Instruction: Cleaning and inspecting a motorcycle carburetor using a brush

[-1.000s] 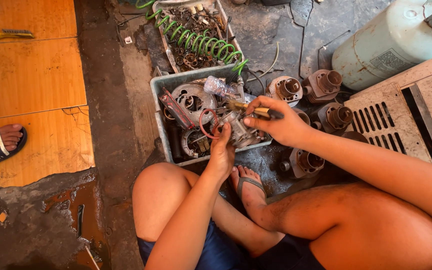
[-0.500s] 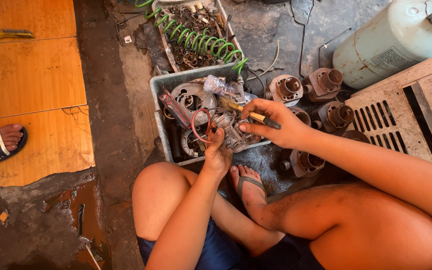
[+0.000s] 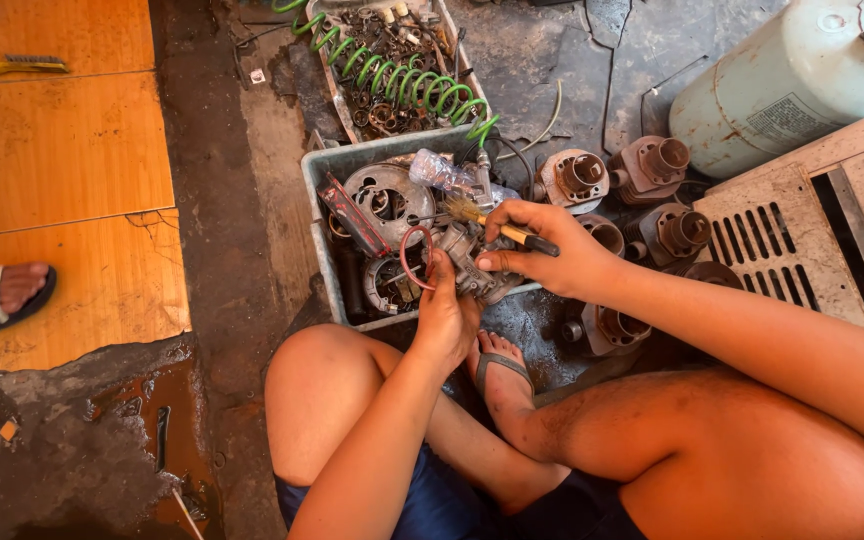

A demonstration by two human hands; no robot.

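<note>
Greasy grey metal carburettor sits over grey plastic parts tray, left hand closed under it. Right hand pinches yellow-handled bristle brush, bristles near carburettor top. Coiled green hose lies beyond tray.

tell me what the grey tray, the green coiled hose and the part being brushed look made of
Grey tray: likely plastic, with a matte, thick moulded rim. Green coiled hose: probably plastic or rubber, glossy springy coils. Part in the left hand: seemingly cast metal, dull grey and grimy.
</note>
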